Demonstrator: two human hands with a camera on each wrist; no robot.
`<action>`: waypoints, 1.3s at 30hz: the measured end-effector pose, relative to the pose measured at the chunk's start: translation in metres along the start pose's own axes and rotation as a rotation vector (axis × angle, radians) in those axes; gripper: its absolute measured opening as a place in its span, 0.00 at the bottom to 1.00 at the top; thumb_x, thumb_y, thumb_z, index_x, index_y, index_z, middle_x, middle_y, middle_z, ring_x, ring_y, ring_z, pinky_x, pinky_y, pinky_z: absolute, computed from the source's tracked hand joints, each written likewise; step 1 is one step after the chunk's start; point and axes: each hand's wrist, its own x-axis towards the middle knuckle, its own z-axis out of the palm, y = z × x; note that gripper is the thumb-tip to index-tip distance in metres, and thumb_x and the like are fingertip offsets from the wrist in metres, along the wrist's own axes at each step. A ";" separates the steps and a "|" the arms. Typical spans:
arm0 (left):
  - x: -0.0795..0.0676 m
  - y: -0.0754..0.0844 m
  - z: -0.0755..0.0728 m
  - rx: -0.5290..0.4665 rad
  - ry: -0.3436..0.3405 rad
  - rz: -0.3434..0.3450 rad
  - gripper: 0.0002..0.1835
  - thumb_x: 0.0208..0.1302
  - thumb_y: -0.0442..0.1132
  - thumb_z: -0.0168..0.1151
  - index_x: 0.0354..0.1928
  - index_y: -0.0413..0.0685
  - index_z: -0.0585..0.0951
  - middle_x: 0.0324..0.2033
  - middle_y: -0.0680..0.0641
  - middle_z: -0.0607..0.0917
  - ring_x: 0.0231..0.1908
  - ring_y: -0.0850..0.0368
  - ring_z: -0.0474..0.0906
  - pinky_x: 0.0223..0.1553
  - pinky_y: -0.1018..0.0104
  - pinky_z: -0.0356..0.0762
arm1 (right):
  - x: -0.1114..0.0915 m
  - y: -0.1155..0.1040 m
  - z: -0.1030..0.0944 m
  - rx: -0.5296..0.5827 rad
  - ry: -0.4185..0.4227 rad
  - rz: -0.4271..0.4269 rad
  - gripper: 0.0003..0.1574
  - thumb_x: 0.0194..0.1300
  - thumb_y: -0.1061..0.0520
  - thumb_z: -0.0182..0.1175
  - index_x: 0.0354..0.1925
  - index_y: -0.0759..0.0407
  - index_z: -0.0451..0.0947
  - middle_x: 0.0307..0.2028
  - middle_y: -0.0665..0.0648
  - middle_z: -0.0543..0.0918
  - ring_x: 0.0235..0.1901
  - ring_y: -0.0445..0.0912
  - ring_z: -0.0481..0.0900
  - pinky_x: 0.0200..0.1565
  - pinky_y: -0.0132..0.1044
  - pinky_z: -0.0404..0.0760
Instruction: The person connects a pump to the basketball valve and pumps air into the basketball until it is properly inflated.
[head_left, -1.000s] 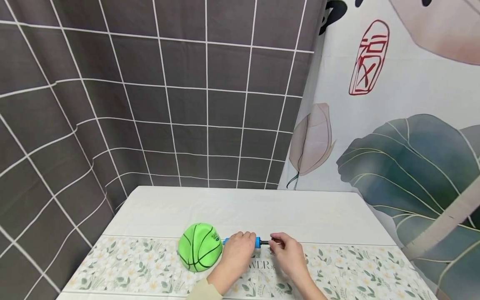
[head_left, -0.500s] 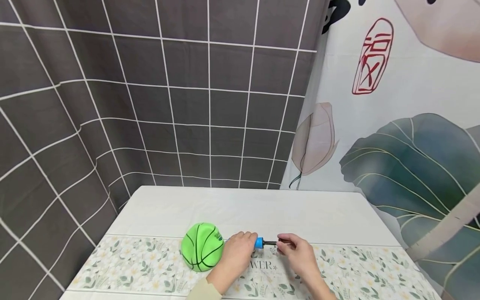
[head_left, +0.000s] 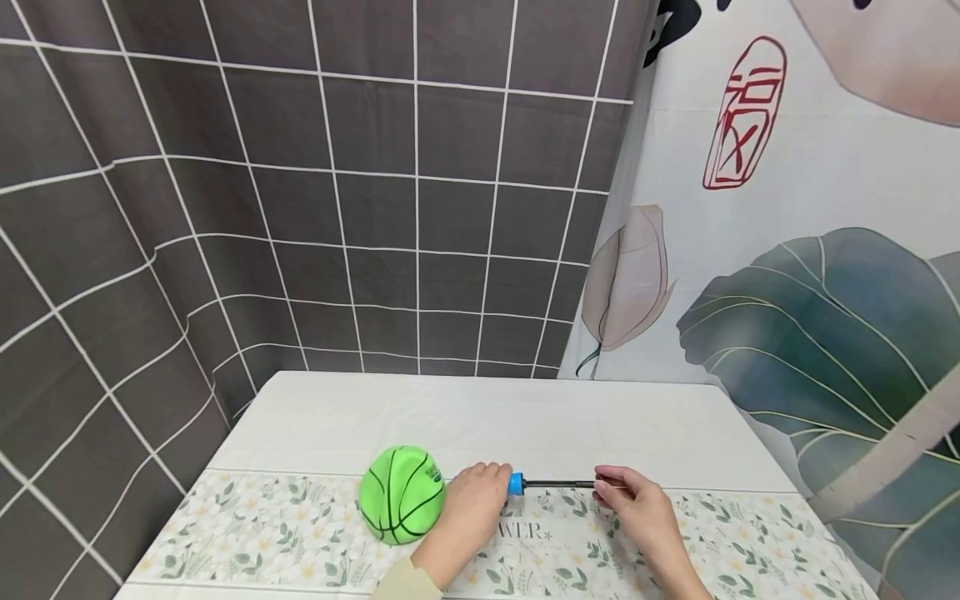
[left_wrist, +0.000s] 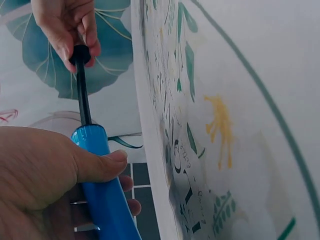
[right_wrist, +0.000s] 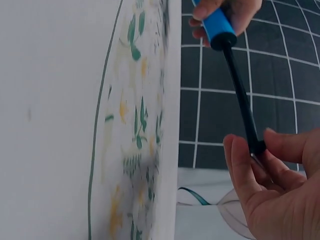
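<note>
A blue hand pump [left_wrist: 111, 210] lies across the gap between my hands, its black rod [head_left: 558, 483] drawn well out to the right. My left hand [head_left: 476, 507] grips the blue barrel, thumb laid along it. At the rod's far end, my right hand [head_left: 639, 507] pinches the small black knob [right_wrist: 258, 147] between thumb and fingers. Left of the left hand sits a bright green basketball [head_left: 401, 496] with black lines, looking dented and soft. The pump's left end is hidden behind the left hand, so I cannot tell how it meets the ball.
A white table [head_left: 465, 417] carries a band of floral print [head_left: 255, 525] with lettering. Behind it hangs a dark grid-patterned curtain [head_left: 375, 208]. To the right is a white cloth [head_left: 675, 150] painted with leaves and a bud.
My right hand has moved right, drawing the black rod farther out of the blue barrel. The left hand and the basketball stay almost in place.
</note>
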 end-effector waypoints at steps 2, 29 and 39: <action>0.000 0.002 0.001 0.018 0.013 0.004 0.15 0.59 0.34 0.70 0.49 0.44 0.82 0.35 0.49 0.85 0.38 0.56 0.82 0.47 0.64 0.84 | -0.001 -0.001 0.003 -0.005 0.009 -0.012 0.19 0.70 0.65 0.62 0.57 0.70 0.79 0.43 0.63 0.87 0.39 0.48 0.88 0.43 0.37 0.88; -0.008 0.010 0.016 0.136 0.074 -0.018 0.17 0.68 0.37 0.60 0.58 0.45 0.79 0.51 0.46 0.82 0.54 0.53 0.78 0.62 0.59 0.77 | -0.012 -0.017 0.064 -0.015 -0.078 -0.136 0.14 0.65 0.65 0.67 0.48 0.70 0.83 0.33 0.55 0.87 0.30 0.45 0.87 0.32 0.31 0.87; -0.007 0.008 0.014 0.125 0.008 -0.045 0.22 0.66 0.37 0.65 0.61 0.48 0.76 0.47 0.50 0.84 0.49 0.56 0.80 0.61 0.57 0.77 | -0.008 -0.012 0.032 0.004 -0.038 -0.073 0.17 0.66 0.65 0.65 0.52 0.71 0.81 0.36 0.56 0.87 0.34 0.49 0.88 0.37 0.37 0.88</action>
